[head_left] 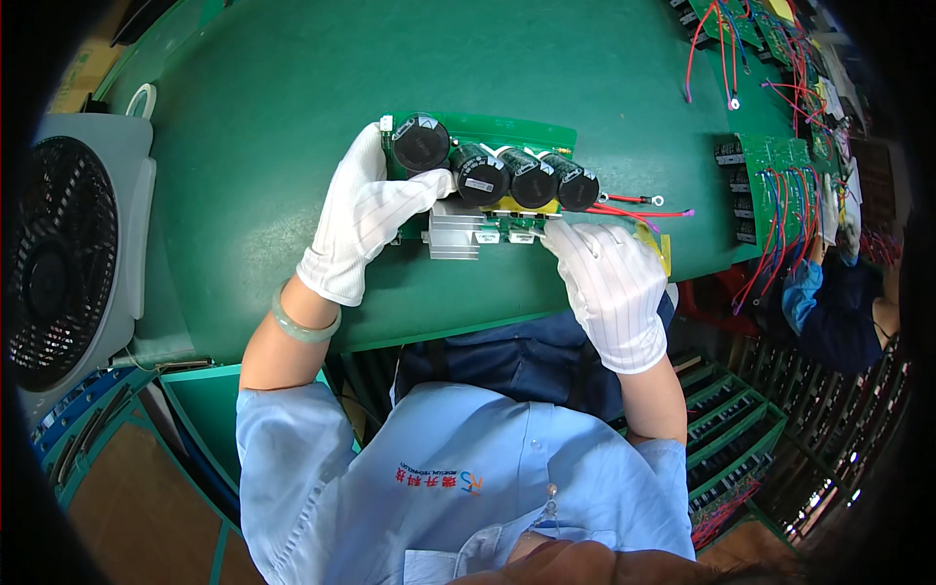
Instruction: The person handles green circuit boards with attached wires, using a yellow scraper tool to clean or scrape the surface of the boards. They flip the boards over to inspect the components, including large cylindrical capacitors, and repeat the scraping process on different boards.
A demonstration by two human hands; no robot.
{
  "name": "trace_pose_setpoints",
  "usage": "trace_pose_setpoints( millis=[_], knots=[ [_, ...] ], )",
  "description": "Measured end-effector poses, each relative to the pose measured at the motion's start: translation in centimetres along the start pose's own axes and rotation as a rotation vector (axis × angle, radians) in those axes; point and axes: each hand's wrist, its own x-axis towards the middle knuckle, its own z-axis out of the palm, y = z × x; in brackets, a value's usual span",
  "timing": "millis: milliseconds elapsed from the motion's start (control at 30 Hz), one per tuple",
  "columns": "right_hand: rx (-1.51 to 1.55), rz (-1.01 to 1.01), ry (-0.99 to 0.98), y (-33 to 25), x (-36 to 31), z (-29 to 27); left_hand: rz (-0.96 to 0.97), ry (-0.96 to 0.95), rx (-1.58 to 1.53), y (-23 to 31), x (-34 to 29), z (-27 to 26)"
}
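A green circuit board (517,129) is held over the green work surface in front of me. It carries several large black cylindrical capacitors (480,175) and a silver finned heatsink (452,232). My left hand (366,210), in a white striped glove, grips the board's left end, its thumb lying beside the leftmost capacitor. At the lower right edge, my gloved right hand (609,278) has its fingertips closed by small white parts (525,237); whether they pinch anything is hidden. Red wires (639,207) with ring ends stick out to the right of the board.
A grey fan (73,253) stands at the left edge of the green table (292,78). More boards with red and blue wires (775,190) lie at the right, where another person (838,302) sits. Below right is a green rack (731,429) of boards.
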Motion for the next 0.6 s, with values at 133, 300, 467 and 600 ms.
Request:
trace_pose_setpoints(
  millis=[133,300,467,600],
  knots=[
    [-0.029,-0.029,0.018,0.3,-0.2,0.2,-0.013,0.013,0.029,0.2,0.0,0.1],
    [-0.025,0.013,0.01,0.1,-0.2,0.1,-0.024,0.008,-0.03,0.1,-0.1,0.0],
    [0.06,0.029,-0.042,0.5,0.0,-1.0,0.002,0.013,-0.008,-0.4,0.0,-0.1],
    [0.192,0.244,0.057,1.2,-0.8,-1.3,-0.007,0.002,-0.01,-0.2,0.1,0.0]
  ],
)
